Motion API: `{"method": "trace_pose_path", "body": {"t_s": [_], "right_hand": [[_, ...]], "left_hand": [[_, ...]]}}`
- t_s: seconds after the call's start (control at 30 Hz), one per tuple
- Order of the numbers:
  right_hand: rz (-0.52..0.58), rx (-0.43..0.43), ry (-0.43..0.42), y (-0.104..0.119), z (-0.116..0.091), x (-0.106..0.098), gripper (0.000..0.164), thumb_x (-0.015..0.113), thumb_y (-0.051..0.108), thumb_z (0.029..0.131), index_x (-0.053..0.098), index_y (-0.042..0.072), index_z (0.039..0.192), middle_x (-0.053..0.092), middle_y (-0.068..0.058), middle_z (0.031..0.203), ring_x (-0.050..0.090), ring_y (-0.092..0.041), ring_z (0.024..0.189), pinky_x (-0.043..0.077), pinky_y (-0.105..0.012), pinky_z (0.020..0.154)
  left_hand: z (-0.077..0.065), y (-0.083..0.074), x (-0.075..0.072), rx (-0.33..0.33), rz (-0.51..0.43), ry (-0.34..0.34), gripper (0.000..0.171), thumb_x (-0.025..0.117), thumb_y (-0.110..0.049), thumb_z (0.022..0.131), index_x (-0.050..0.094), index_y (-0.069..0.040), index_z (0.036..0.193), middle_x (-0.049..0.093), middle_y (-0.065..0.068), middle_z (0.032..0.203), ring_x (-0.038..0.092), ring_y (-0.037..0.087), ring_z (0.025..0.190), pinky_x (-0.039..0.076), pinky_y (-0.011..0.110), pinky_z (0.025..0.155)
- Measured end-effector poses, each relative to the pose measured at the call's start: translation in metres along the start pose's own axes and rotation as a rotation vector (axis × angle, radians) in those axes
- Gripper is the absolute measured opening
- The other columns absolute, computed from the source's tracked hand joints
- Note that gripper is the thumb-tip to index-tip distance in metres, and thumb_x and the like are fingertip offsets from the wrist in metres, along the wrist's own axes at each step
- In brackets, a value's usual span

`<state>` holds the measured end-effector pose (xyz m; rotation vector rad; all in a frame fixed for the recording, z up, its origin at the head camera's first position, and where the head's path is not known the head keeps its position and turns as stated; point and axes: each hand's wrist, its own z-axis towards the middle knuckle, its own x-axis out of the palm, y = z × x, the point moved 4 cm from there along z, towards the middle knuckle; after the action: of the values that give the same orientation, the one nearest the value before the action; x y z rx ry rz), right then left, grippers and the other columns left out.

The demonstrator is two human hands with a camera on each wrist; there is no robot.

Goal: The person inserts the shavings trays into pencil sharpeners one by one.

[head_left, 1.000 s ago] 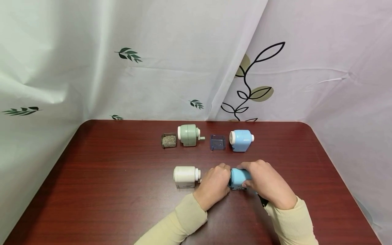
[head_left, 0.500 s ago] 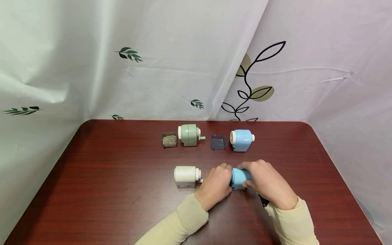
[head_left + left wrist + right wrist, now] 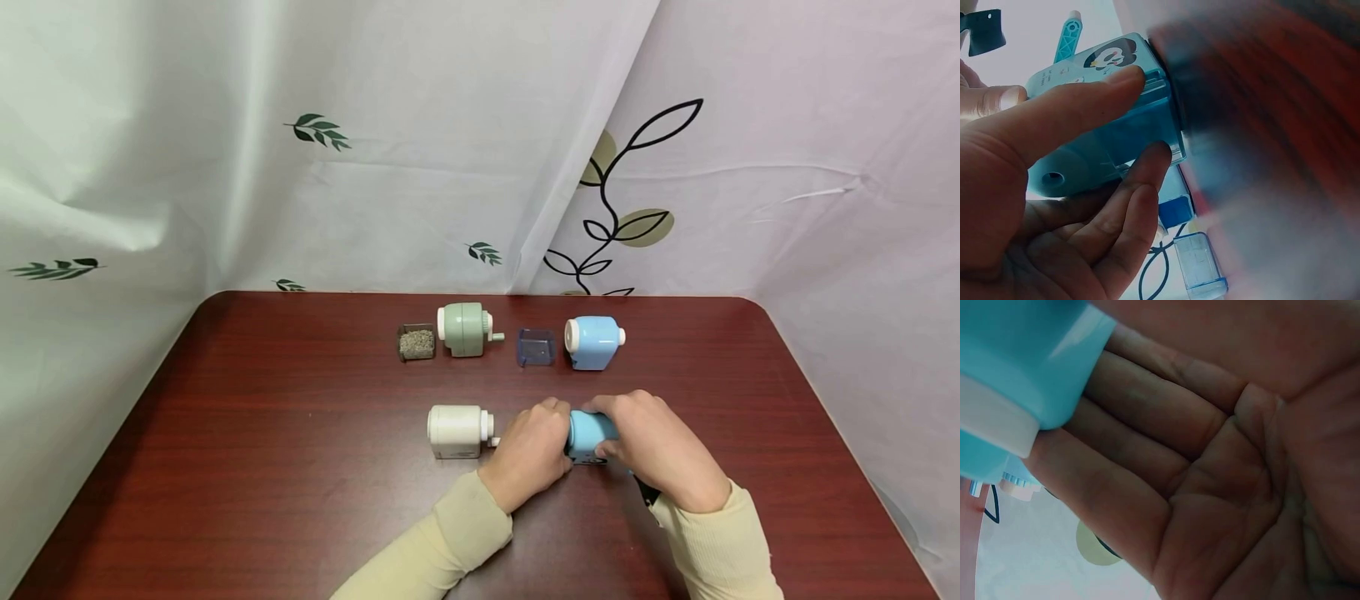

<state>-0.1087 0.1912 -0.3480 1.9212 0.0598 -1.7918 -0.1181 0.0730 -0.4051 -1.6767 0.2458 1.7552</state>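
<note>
A blue crank pencil sharpener (image 3: pixel 588 427) stands on the table between the two hands. My right hand (image 3: pixel 660 446) grips its body from the right, thumb at the near side and fingers behind. My left hand (image 3: pixel 528 446) is at its front end. In the left wrist view, the thumb and fingers pinch the clear blue shavings drawer (image 3: pixel 1132 132) low in the sharpener's front, below the pencil hole. The crank handle (image 3: pixel 1067 40) sticks out at the sharpener's far end. Curled fingers fill most of the right wrist view, with the body (image 3: pixel 1016 356) beside them.
Left of my left hand is a white sharpener (image 3: pixel 455 432). Further back stand a green sharpener (image 3: pixel 462 330) and a light blue sharpener (image 3: pixel 594 342). Two removed drawers sit beside them: one full of shavings (image 3: pixel 416 342), one clear blue drawer (image 3: pixel 536 347). A patterned curtain (image 3: pixel 390 208) rises behind the table.
</note>
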Motion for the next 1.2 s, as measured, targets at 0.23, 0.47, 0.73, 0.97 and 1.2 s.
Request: {"method": "trace_pose_path", "body": {"t_s": [0.23, 0.47, 0.73, 0.97, 1.2], "right_hand": [[0.0, 0.006, 0.004, -0.0005, -0.0002, -0.0008, 0.04, 0.084, 0.006, 0.058, 0.069, 0.01, 0.094, 0.064, 0.004, 0.08, 0.055, -0.012, 0.068, 0.046, -0.033, 0.063], [0.002, 0.003, -0.001, -0.0006, -0.0004, -0.0014, 0.039, 0.084, 0.005, 0.058, 0.069, 0.011, 0.094, 0.063, 0.004, 0.079, 0.055, -0.012, 0.068, 0.046, -0.033, 0.062], [0.003, 0.003, 0.002, 0.0001, 0.0, -0.0017, 0.039, 0.084, 0.005, 0.057, 0.069, 0.011, 0.093, 0.063, 0.004, 0.079, 0.055, -0.012, 0.067, 0.046, -0.033, 0.062], [-0.005, 0.013, 0.004, -0.0001, -0.0004, -0.0014, 0.039, 0.084, 0.006, 0.058, 0.069, 0.011, 0.093, 0.064, 0.004, 0.08, 0.055, -0.012, 0.067, 0.046, -0.033, 0.062], [-0.002, 0.024, 0.017, 0.0005, -0.0001, -0.0007, 0.039, 0.083, 0.005, 0.059, 0.069, 0.011, 0.094, 0.064, 0.003, 0.081, 0.055, -0.014, 0.069, 0.046, -0.034, 0.064]], "left_hand": [[0.0015, -0.0001, 0.0009, -0.001, -0.024, -0.004, 0.045, 0.084, -0.017, 0.062, 0.061, -0.003, 0.097, 0.059, 0.004, 0.086, 0.059, 0.015, 0.069, 0.05, 0.027, 0.057], [0.0022, -0.0008, 0.0017, 0.004, -0.03, -0.022, 0.047, 0.085, -0.018, 0.06, 0.061, -0.003, 0.098, 0.06, 0.003, 0.087, 0.06, 0.015, 0.073, 0.051, 0.027, 0.062], [0.0018, -0.0018, 0.0026, 0.005, -0.034, -0.021, 0.05, 0.086, -0.021, 0.062, 0.06, -0.003, 0.1, 0.06, 0.004, 0.091, 0.061, 0.015, 0.076, 0.052, 0.025, 0.066], [0.0003, -0.003, 0.004, 0.001, -0.037, 0.003, 0.05, 0.085, -0.021, 0.064, 0.058, -0.002, 0.101, 0.057, 0.005, 0.09, 0.06, 0.015, 0.071, 0.051, 0.025, 0.062], [-0.0042, -0.0058, -0.0011, -0.031, -0.057, 0.014, 0.051, 0.083, -0.013, 0.065, 0.053, -0.001, 0.106, 0.051, 0.006, 0.091, 0.057, 0.014, 0.067, 0.05, 0.023, 0.057]]}}
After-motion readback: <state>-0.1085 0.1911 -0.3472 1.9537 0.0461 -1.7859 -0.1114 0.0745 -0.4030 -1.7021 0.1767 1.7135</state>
